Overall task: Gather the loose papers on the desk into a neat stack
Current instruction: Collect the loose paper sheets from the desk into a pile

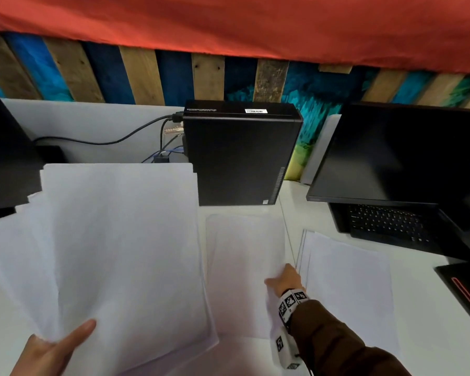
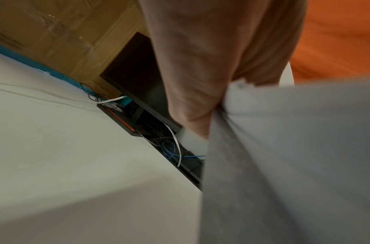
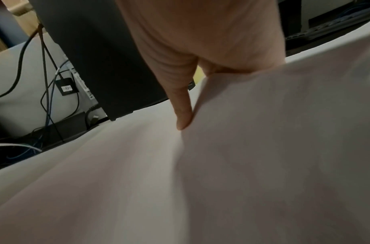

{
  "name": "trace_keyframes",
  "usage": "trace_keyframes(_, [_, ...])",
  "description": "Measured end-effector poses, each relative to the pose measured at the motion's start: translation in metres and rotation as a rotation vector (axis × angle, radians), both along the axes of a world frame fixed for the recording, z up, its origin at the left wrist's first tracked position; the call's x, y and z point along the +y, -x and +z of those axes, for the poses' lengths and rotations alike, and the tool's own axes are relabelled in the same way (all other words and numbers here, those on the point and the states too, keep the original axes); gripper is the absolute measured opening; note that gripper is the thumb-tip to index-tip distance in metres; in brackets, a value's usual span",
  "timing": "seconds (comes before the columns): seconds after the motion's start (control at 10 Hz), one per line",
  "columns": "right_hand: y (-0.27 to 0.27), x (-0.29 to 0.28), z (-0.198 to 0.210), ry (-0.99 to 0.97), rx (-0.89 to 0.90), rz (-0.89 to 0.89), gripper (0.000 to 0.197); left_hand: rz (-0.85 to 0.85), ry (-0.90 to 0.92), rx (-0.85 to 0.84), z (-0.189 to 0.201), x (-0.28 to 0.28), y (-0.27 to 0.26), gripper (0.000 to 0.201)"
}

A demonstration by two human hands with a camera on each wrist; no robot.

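You were mid-pickup on the middle sheet [image 1: 244, 256], which lay flat on the desk [image 1: 429, 291] in front of the black desktop PC [image 1: 242, 153], roughly mid-tabletop. Your right hand [image 1: 284, 279] was on that sheet's right edge — the right wrist view showed the paper lifted and buckling, thumb on top; the other fingers were hidden behind it, so it read as a pinch. My take: lift the edge only enough to get fingers under, then slide the sheet toward the bundle rather than yanking up; a one-corner pull could crease it or drag the pile beside it.

Your left hand [image 1: 52, 348] held the gathered bundle [image 1: 114, 245] by its near-left corner, raised over the left half of the tabletop. Thumb [image 1: 79, 332] lay nearly straight on top; the left wrist view showed paper bunched against the palm, fingers underneath not visible. The bundle was fanned and uneven at its far-left edge — it needs squaring later, probably by tapping the edges on the desk.

Another small pile [image 1: 347, 283] sat toward the right edge of the tabletop, just beside your right hand, near the monitor [image 1: 402, 150] and keyboard [image 1: 385, 221]. Not yet collected.

Judgement: about half done.
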State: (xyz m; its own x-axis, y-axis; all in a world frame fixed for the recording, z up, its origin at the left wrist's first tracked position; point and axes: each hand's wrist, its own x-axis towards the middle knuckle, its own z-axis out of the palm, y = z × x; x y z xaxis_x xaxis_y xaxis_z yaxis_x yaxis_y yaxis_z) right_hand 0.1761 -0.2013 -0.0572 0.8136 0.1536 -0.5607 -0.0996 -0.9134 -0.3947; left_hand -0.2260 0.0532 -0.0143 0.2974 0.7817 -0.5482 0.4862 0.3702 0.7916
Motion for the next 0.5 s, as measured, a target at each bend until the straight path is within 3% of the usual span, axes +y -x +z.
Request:
trace_keyframes(0.1, [0.000, -0.002, 0.004, -0.199, -0.031, -0.029, 0.018, 0.005, 0.027, -0.210, 0.066, -0.032, -0.049, 0.050])
trace_keyframes(0.2, [0.009, -0.009, 0.018, -0.469, -0.028, -0.091, 0.022, -0.101, 0.076, -0.367, 0.094, -0.050, -0.085, 0.044])
trace_keyframes(0.3, [0.020, -0.018, 0.042, -0.656, 0.099, -0.193, 0.024, -0.211, 0.118, -0.510, 0.103, -0.052, -0.120, 0.037])
trace_keyframes(0.4, [0.036, -0.025, 0.083, -0.910, 0.322, -0.175, 0.057, -0.263, 0.162, -0.559, 0.114, -0.058, -0.159, 0.031])
trace_keyframes(0.5, [0.052, -0.031, 0.123, -1.130, 0.438, -0.229, 0.067, -0.311, 0.127, -0.532, 0.110, -0.064, -0.186, 0.030])
